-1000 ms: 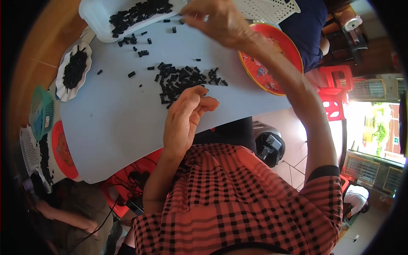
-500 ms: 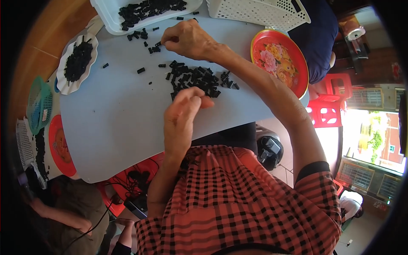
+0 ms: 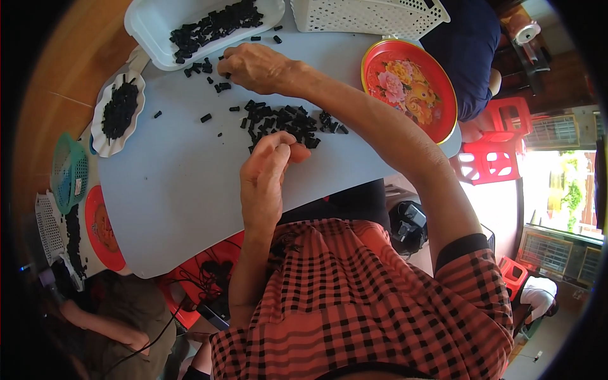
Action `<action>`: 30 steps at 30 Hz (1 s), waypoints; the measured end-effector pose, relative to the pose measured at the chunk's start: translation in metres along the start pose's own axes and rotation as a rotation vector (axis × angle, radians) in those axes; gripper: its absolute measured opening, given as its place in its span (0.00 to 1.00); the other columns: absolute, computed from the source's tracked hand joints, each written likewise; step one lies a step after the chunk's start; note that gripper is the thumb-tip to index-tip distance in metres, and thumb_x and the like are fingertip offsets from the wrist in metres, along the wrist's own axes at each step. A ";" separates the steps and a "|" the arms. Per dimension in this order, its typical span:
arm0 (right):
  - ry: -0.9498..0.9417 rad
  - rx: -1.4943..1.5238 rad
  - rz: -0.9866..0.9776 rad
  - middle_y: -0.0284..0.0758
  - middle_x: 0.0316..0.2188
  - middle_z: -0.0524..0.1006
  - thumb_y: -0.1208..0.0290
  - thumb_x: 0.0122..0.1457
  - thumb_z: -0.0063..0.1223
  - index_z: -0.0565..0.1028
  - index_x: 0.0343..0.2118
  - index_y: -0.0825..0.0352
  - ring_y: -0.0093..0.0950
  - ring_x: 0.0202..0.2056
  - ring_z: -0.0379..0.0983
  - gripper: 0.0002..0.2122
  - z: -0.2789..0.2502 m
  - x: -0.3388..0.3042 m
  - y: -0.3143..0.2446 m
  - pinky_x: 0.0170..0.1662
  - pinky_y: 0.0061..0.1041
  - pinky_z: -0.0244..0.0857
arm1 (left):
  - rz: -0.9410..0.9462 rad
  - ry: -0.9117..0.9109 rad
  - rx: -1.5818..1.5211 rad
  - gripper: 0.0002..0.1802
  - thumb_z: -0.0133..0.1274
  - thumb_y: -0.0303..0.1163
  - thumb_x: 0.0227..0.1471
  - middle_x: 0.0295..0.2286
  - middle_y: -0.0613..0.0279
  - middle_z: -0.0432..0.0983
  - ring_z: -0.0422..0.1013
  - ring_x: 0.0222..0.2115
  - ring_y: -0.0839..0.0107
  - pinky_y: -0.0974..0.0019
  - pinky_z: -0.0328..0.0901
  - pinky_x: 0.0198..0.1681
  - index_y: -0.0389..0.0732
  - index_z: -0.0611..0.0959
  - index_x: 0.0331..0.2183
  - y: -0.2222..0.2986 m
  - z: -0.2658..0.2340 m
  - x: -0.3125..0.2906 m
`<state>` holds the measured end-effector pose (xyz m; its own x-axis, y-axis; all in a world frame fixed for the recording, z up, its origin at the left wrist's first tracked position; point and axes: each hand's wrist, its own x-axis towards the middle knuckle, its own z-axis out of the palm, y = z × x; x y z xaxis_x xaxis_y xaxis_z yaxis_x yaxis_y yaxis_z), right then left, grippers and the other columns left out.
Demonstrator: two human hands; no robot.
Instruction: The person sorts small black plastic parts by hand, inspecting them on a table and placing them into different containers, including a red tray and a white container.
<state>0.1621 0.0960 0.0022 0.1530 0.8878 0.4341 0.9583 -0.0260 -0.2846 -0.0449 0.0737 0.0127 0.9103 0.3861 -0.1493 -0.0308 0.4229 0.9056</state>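
Observation:
On the grey-blue tabletop (image 3: 171, 190) lies a loose pile of small black cylindrical parts (image 3: 285, 120), with several strays beside it. My left hand (image 3: 266, 174) hovers just in front of the pile, its thumb pressed to curled fingers; whatever is inside is hidden. Reaching across the table, my right hand (image 3: 256, 68) is closed, fingertips pointing down among a few scattered black parts (image 3: 221, 87) near the white tray. Its fingertips are partly hidden, and I cannot make out what they hold. More black parts fill one side of the white tray (image 3: 149, 47).
A scalloped white dish (image 3: 137, 117) with thin black pieces stands at left. A white perforated basket (image 3: 373, 22) and red floral tray (image 3: 373, 60) sit at back right. Beyond the left edge are a green basket (image 3: 69, 171), a red plate (image 3: 104, 228) and another person's arm (image 3: 104, 326).
The view has shifted slightly. My right hand has moved a little left over the scattered parts near the white tray. My left hand keeps nearly the same pose.

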 end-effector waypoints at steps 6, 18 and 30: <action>-0.055 -0.055 0.200 0.43 0.21 0.75 0.76 0.45 0.53 0.74 0.22 0.72 0.40 0.25 0.74 0.04 -0.017 -0.019 -0.009 0.31 0.34 0.69 | 0.073 0.048 -0.004 0.13 0.44 0.29 0.55 0.27 0.59 0.75 0.70 0.31 0.76 0.74 0.63 0.38 0.30 0.75 0.39 0.003 -0.004 0.002; 0.302 0.712 0.522 0.38 0.19 0.77 0.70 0.45 0.55 0.76 0.24 0.72 0.28 0.23 0.75 0.09 -0.059 -0.110 -0.093 0.30 0.25 0.69 | 0.567 0.167 0.758 0.17 0.50 0.31 0.57 0.33 0.58 0.76 0.70 0.35 0.73 0.70 0.65 0.39 0.30 0.71 0.44 -0.006 0.004 0.013; 0.249 -0.172 0.415 0.42 0.24 0.75 0.76 0.50 0.51 0.76 0.29 0.72 0.39 0.28 0.74 0.06 -0.117 -0.199 -0.003 0.34 0.34 0.68 | 0.107 -0.185 0.203 0.13 0.42 0.31 0.59 0.29 0.54 0.77 0.71 0.29 0.73 0.71 0.65 0.36 0.32 0.76 0.39 -0.019 0.047 0.007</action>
<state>0.1572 -0.1345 0.0162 0.5621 0.6505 0.5108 0.8271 -0.4469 -0.3410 -0.0182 0.0302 0.0133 0.9667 0.2558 0.0096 -0.0647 0.2082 0.9760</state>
